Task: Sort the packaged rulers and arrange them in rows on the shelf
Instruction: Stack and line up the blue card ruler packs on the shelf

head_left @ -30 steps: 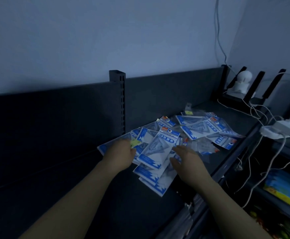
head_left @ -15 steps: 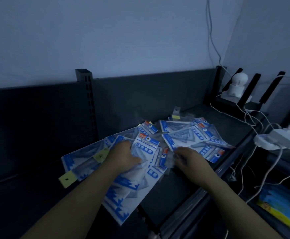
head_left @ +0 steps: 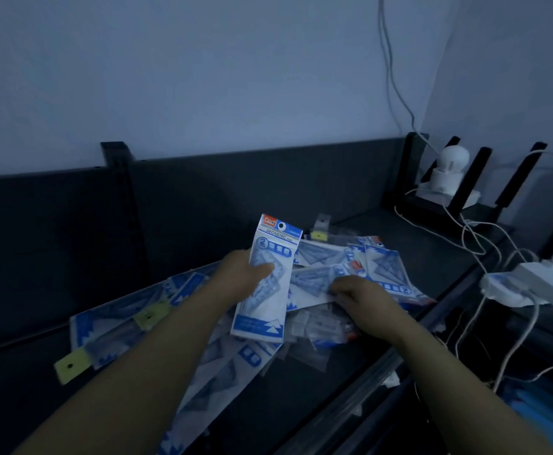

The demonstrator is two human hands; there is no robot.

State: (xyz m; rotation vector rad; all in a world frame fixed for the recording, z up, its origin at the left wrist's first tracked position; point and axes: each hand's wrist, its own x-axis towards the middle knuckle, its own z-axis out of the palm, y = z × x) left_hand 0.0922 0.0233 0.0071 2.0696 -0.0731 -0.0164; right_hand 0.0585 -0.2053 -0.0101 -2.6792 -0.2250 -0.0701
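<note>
- Left hand (head_left: 245, 274) grips a ruler packet (head_left: 270, 300) upright above the pile, thumb across its front.
- Right hand (head_left: 363, 300) curls its fingers onto the pile of packets (head_left: 378, 261) on the dark shelf (head_left: 432, 254).

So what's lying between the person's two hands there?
In the head view: the ruler pack that the left hand grips, then a flat pack reaching the right hand.
</note>
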